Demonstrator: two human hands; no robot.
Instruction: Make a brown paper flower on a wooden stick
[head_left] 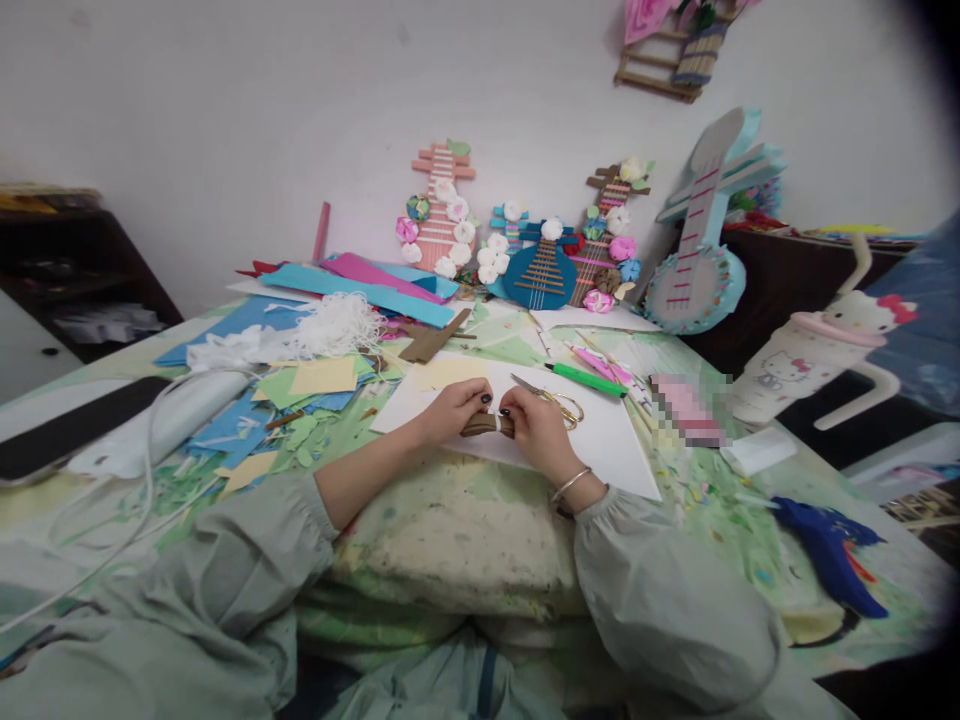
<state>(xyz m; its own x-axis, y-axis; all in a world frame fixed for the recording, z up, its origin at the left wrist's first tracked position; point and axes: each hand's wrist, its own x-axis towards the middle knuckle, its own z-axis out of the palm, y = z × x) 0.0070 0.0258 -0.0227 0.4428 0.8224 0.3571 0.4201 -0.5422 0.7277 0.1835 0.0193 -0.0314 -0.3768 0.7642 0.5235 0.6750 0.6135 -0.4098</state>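
Presently, my left hand (459, 406) and right hand (538, 428) pinch, as far as visible, the white tie (495, 424) round the brown roll (477, 428); I judge binding in hand, next requiring even tension.

Loose, pale grey-green sleeves (679, 590) gather into snug, ruffled cuffs (321, 505). A thin silver bracelet (574, 484) circles the right wrist (589, 493), and dark polish shows on nails (486, 397) of the left hand (459, 405) and right hand (538, 428).

From one head-worn camera above the near edge of the desk (465, 525), we look forward and down at close range, toward the wall (300, 100) beyond the far edge.
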